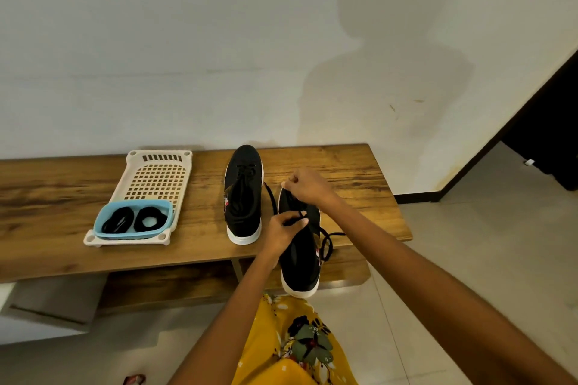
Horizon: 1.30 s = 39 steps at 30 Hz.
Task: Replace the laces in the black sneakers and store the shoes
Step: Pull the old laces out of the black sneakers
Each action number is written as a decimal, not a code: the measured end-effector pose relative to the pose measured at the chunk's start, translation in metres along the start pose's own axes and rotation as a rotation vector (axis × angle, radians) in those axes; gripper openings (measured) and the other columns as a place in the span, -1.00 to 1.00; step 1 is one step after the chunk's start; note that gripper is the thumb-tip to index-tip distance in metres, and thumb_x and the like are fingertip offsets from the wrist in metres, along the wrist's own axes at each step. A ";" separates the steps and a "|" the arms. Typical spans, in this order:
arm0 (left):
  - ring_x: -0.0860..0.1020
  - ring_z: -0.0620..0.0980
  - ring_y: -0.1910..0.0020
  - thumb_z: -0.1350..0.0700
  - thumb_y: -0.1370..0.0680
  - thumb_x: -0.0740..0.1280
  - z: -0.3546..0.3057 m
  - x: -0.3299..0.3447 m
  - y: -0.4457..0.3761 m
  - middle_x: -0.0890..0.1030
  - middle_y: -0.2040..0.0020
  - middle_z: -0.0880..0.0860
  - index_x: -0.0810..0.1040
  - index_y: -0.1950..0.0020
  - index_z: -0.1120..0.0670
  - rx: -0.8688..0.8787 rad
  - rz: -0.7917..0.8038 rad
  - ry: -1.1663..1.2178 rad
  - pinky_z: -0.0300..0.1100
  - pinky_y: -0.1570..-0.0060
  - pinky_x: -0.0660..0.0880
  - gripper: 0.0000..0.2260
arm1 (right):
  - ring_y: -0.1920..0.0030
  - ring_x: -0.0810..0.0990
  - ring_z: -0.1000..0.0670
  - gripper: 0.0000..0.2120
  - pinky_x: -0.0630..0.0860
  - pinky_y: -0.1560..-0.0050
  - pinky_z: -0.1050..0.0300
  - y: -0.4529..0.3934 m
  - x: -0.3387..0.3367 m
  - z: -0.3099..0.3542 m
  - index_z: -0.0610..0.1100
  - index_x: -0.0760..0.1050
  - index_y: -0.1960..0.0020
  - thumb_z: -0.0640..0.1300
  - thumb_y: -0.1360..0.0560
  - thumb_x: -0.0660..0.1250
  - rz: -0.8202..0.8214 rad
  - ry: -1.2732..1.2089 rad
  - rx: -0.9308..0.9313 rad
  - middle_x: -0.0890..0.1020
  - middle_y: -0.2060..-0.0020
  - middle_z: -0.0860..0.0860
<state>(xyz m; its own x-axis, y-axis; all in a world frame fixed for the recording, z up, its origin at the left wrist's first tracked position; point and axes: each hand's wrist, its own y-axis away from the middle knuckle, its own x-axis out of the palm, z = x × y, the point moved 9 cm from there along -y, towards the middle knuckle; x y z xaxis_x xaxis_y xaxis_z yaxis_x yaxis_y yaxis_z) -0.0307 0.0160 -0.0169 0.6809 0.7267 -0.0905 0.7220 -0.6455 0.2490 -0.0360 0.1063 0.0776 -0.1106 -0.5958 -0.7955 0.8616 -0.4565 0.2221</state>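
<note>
Both hands working the near sneaker [300, 255] overhanging the bench [359, 172] front edge: left hand [283, 233] pinching its lace [327, 242], right hand [308, 186] pinching a lace end. Second sneaker [243, 194] sitting mid-bench, laced. Coiled laces [134, 220] waiting in blue tray [131, 204], left. Early stage; storing not begun.

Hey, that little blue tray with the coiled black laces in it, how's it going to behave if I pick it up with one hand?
The blue tray looks like thin plastic, so probably light and a bit flexible. Its walls seem shallow, so the coiled laces could slide out if it tilts. It sits on the slotted white basket, so it should lift freely.
</note>
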 end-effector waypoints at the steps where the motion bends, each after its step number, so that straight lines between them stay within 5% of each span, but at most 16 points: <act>1: 0.55 -0.12 0.21 0.16 -0.52 0.37 -0.004 0.002 -0.001 0.60 0.23 0.02 0.61 0.12 0.16 0.011 -0.028 -0.025 -0.34 0.18 0.43 -0.92 | 0.43 0.35 0.00 -0.60 0.32 0.34 0.12 0.002 0.007 -0.005 -0.19 0.34 0.40 -0.08 -0.57 0.25 0.001 -0.147 0.031 0.37 0.47 -0.06; 4: 0.53 -0.04 0.31 0.11 -0.53 0.35 -0.005 -0.003 -0.004 0.58 0.34 0.06 0.62 0.21 0.20 -0.049 -0.192 -0.097 -0.24 0.31 0.39 -0.81 | 0.24 0.49 0.00 -0.70 0.47 0.16 -0.01 0.008 0.021 -0.026 -0.34 0.54 0.05 -0.08 -0.57 0.24 -0.040 -0.382 0.075 0.52 0.29 -0.07; 9: 0.57 0.06 -0.09 0.10 -0.56 0.31 0.017 -0.020 -0.001 0.62 -0.06 0.11 0.61 -0.10 0.19 -0.330 -0.367 0.612 -0.15 0.01 0.50 -0.78 | -0.16 0.52 -0.04 -0.68 0.40 -0.13 0.19 0.034 0.046 -0.064 -0.17 0.47 -0.30 -0.25 -0.56 0.22 0.036 -0.178 0.008 0.54 -0.14 -0.11; 13: 0.55 0.04 -0.16 0.05 -0.56 0.31 0.001 -0.024 -0.003 0.63 -0.13 0.09 0.63 -0.10 0.12 -0.227 -0.308 0.383 -0.06 -0.19 0.47 -0.78 | -0.07 0.52 -0.02 -0.77 0.40 0.04 0.16 0.040 0.044 -0.066 -0.07 0.58 -0.16 -0.06 -0.55 0.29 -0.104 0.072 -0.059 0.54 -0.04 -0.04; 16: 0.56 -0.05 -0.06 -0.03 -0.62 0.17 -0.011 -0.010 -0.002 0.63 -0.02 0.01 0.60 -0.11 0.10 -0.095 -0.187 0.175 -0.22 -0.07 0.50 -0.71 | -0.02 0.53 -0.01 -0.83 0.38 0.13 0.16 0.031 0.021 -0.039 -0.07 0.62 0.01 -0.04 -0.54 0.29 -0.199 0.215 -0.103 0.57 0.03 -0.03; 20: 0.46 -0.28 0.03 -0.04 -0.62 0.15 -0.002 0.011 -0.003 0.57 0.05 -0.03 0.58 -0.06 0.09 0.012 0.000 0.020 -0.34 -0.01 0.36 -0.72 | 0.33 0.48 0.10 -0.81 0.35 0.26 0.16 0.022 -0.037 -0.001 -0.07 0.52 0.22 -0.05 -0.54 0.30 -0.312 -0.203 -0.062 0.52 0.36 0.05; 25: 0.52 -0.19 0.06 0.08 -0.53 0.35 0.004 -0.001 -0.010 0.59 0.17 -0.07 0.63 0.12 0.10 -0.044 -0.164 0.036 -0.32 0.02 0.40 -0.88 | 0.17 0.54 0.11 -0.91 0.51 0.01 0.16 0.020 -0.074 0.010 -0.10 0.57 0.06 -0.10 -0.54 0.32 -0.352 -0.753 -0.049 0.59 0.23 0.07; 29: 0.56 0.05 -0.07 0.09 -0.57 0.29 0.027 -0.018 -0.012 0.60 -0.06 0.08 0.60 0.08 0.11 -0.298 -0.245 0.530 -0.13 -0.07 0.49 -0.86 | 0.01 0.58 0.04 -0.77 0.50 -0.01 0.18 0.018 -0.030 -0.038 -0.16 0.56 -0.15 -0.10 -0.53 0.33 -0.247 -0.474 0.018 0.64 -0.02 -0.05; 33: 0.57 0.11 -0.10 0.06 -0.57 0.28 0.021 -0.023 -0.013 0.59 -0.13 0.14 0.59 0.09 0.09 -0.245 -0.266 0.592 -0.08 -0.09 0.51 -0.85 | -0.12 0.53 -0.03 -0.66 0.45 -0.07 0.12 0.026 0.048 -0.063 -0.09 0.55 -0.23 -0.03 -0.49 0.37 0.022 0.044 -0.059 0.56 -0.12 -0.07; 36: 0.57 0.08 -0.14 0.04 -0.57 0.28 0.008 -0.015 -0.012 0.62 -0.10 0.12 0.63 0.05 0.07 -0.128 -0.243 0.449 -0.01 -0.21 0.49 -0.83 | -0.05 0.50 -0.05 -0.80 0.43 0.08 0.09 0.028 0.045 -0.052 -0.10 0.62 -0.08 -0.06 -0.52 0.33 -0.092 0.229 -0.117 0.55 -0.01 -0.07; 39: 0.57 0.01 -0.09 0.01 -0.63 0.14 0.004 -0.011 -0.008 0.61 -0.06 0.08 0.58 -0.10 0.10 -0.114 -0.184 0.357 -0.16 -0.06 0.52 -0.72 | 0.21 0.54 0.00 -0.81 0.39 0.23 0.14 0.022 0.030 -0.031 -0.07 0.61 0.23 -0.11 -0.53 0.31 -0.080 0.223 -0.145 0.58 0.26 -0.02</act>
<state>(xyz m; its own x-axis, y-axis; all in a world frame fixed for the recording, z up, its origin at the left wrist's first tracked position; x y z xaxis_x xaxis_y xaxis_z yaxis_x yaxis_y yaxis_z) -0.0431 0.0123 -0.0214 0.4419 0.8763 0.1918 0.7958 -0.4816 0.3670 -0.0051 0.0993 0.0410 -0.0831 -0.3943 -0.9152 0.9181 -0.3874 0.0836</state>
